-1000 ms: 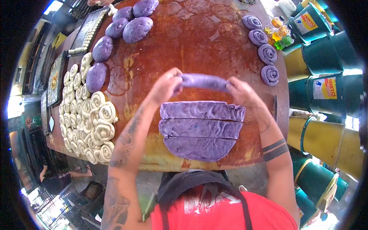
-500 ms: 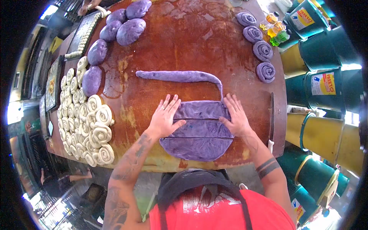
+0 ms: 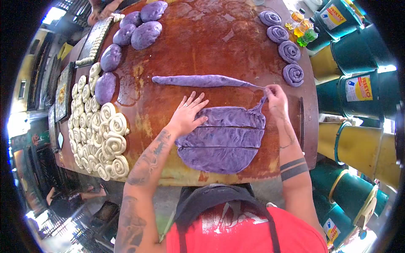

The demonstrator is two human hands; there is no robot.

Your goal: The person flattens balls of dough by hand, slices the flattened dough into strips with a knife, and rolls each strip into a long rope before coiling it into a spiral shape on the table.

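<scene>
Because the bench (image 3: 202, 46) is broad, the sheet (image 3: 219, 137) can lie flat, cut into three strips. Just beyond the sheet lies the rope (image 3: 196, 80). At the sheet's far left corner, the left hand (image 3: 188, 113) spreads wide, gripping nothing, perhaps steadying it; off its far right corner, the right hand (image 3: 276, 101) pinches the tail (image 3: 262, 102), seemingly keeping it stretched.

A bakery workroom is indicated by the broad table (image 3: 202, 50), on which purple dough (image 3: 221, 138) is spread and balls (image 3: 146, 35), coils (image 3: 289, 52) and pale rolls (image 3: 114, 145) are grouped. Trays (image 3: 89, 44) are set at the table's left edge, and large bins (image 3: 353, 57) are ranged beyond its right edge.
</scene>
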